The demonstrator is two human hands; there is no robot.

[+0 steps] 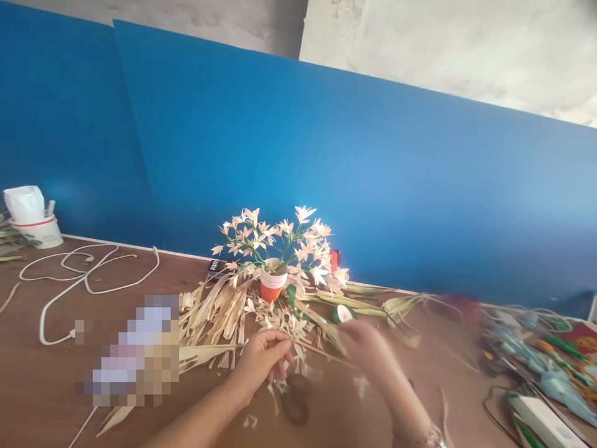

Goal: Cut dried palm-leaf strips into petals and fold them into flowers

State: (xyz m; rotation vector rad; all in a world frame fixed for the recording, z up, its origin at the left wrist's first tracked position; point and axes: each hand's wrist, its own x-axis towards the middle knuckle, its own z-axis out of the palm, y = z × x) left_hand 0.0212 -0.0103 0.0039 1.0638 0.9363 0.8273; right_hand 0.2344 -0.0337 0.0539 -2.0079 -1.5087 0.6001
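Observation:
My left hand (263, 361) is closed in a pinch over the middle of the table. From its fingertips a thin straw-coloured strip (321, 353) runs toward my right hand (361, 345), which is smeared by motion, its fingers unreadable. Just beyond the hands stands a red and white paper cup (272, 289) with green-stemmed, pale flowers (303, 249) in it. Dried husk strips (217, 311) are heaped left of the cup, and small pale cut pieces (284, 320) lie in front of it. A green tape roll (344, 313) is close behind my right hand. Below my left hand lies a blurred dark looped object (297, 398).
White cables (88, 280) and a white tub (40, 230) occupy the left side. A pixelated patch hides something left of my hand. On the right are tangled cords, light-blue items (555, 373) and a white box (543, 420). Behind the table stands a blue panel (373, 186).

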